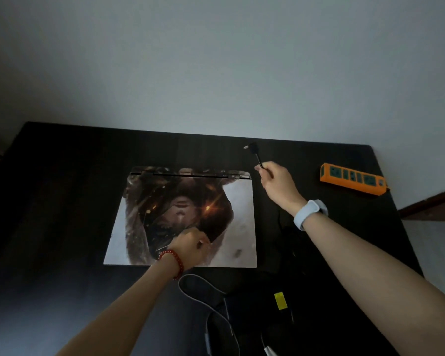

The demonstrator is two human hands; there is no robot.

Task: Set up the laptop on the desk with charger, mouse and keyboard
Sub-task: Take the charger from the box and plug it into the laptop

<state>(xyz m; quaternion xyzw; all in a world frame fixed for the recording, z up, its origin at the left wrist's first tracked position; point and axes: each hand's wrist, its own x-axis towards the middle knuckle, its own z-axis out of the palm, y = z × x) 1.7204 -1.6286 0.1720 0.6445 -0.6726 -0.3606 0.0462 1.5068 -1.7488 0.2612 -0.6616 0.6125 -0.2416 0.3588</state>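
Note:
A closed laptop [237, 227] with a dark printed skin on its lid lies flat in the middle of the black desk [62, 201]. My left hand [190, 245], with a red bead bracelet on its wrist, rests on the lid near its front edge with the fingers curled. My right hand [275, 183], a pale watch on its wrist, pinches the black charger cable just below its angled plug [252, 147], held above the desk past the laptop's right rear corner. The charger brick with a yellow label [280, 300] lies at the front. No mouse or keyboard is plainly visible.
An orange power strip [352, 178] sits at the desk's far right, near the wall. A thin white cable [203, 296] loops across the front of the desk among dark items I cannot make out. A pale wall stands right behind the desk.

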